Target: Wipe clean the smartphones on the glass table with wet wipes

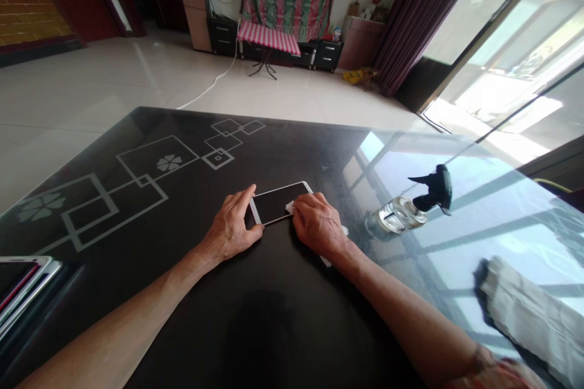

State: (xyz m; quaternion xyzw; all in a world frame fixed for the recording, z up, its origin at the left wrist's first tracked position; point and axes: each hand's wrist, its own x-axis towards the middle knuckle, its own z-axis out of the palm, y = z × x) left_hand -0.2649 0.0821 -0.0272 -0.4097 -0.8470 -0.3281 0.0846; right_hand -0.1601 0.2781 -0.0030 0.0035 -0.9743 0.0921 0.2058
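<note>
A white-framed smartphone (272, 203) with a dark screen lies on the black table in front of me. My left hand (232, 225) grips its left end, thumb at the near corner and fingers at the far one. On the right part of the screen, my right hand (318, 223) is closed on a white tissue (289, 207). A bit of the tissue shows at the fingertips and more sticks out beneath the palm and wrist. Most of it is hidden by the hand.
The glossy table (255, 316) carries a clear spray bottle (396, 217) with a black trigger head, right of my hand. A pale folded cloth or paper pack (531, 316) lies at the near right. Several stacked phones (31, 285) sit at the left edge. Beyond stands a striped folding table (269, 37).
</note>
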